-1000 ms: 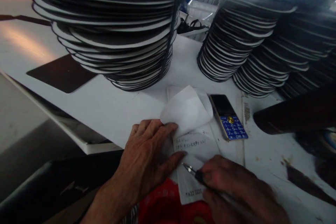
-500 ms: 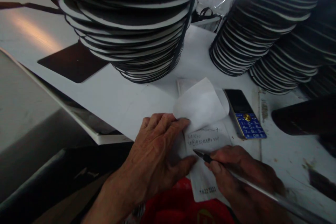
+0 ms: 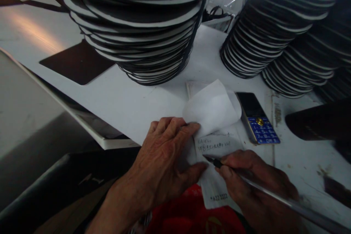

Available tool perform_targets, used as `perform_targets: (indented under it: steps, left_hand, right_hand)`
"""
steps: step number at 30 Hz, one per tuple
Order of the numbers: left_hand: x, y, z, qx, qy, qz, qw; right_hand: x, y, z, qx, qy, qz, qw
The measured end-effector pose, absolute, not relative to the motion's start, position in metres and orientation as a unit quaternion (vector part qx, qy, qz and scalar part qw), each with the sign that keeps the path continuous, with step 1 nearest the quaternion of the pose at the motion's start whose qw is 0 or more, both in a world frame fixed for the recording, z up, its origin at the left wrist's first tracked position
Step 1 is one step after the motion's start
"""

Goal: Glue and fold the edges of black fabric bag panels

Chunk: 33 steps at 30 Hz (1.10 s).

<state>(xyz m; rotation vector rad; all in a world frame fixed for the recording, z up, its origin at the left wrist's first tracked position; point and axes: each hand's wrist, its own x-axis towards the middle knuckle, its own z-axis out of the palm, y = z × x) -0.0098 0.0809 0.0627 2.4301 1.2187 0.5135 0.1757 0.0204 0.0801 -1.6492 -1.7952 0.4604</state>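
Paper [image 3: 214, 186] under left hand [image 3: 161, 155], fingers loosely open, nothing clasped; pen [image 3: 216, 162] pinched firmly in right hand [image 3: 255, 186], nib near handwriting; phone [image 3: 257, 119] beside.

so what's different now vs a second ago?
The pen, in the right hand, has moved up the page; its tip is now just below the handwritten lines. Nothing taken hold of or let go. The camera view shifted. Left hand still on the paper; phone and stacks unmoved.
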Motion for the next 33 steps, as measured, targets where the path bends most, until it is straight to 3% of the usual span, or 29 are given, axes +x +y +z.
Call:
perform_targets:
  steps: [9,33]
  left_hand:
    - [-0.0092,0.0809,0.0628,0.861,0.433,0.189,0.189]
    - [-0.0089,0.0789,0.0638,0.862,0.426,0.195,0.194]
  right_hand:
    - [0.1756,0.0227,0.0762,-0.610,-0.696,0.156,0.345]
    - [0.1751,0.0193,0.0762,-0.619,-0.707,0.156,0.304]
